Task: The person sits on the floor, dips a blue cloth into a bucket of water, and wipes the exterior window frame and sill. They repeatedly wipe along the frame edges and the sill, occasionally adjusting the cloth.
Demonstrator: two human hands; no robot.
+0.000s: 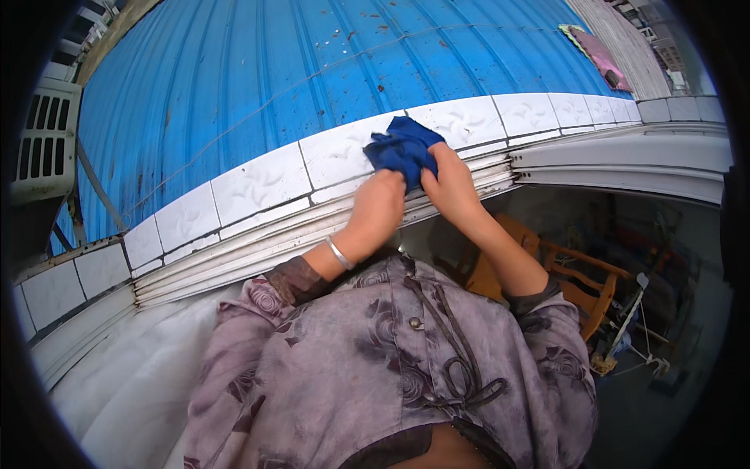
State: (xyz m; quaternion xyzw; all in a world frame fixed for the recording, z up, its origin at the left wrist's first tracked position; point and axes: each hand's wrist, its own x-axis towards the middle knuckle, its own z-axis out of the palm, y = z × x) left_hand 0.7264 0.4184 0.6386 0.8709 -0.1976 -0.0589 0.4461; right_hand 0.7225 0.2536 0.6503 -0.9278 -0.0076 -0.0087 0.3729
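A crumpled dark blue cloth (405,150) is bunched between my two hands, over the white tiled ledge (258,186) and the window track. My left hand (380,205), with a silver bangle at the wrist, is closed on the cloth's lower left side. Its fingers are partly hidden and slightly blurred. My right hand (451,186) grips the cloth's right edge, thumb and fingers pressed on it. Just under both hands runs the white sliding window track (312,239), with grey dirt along its grooves.
Beyond the ledge slopes a blue corrugated metal roof (234,70) with scattered debris and a thin wire. An outdoor unit with a slotted grille (48,137) stands at left. A white window frame (625,164) is at right. Below it are wooden furniture (582,289) and a white curtain (141,383) at lower left.
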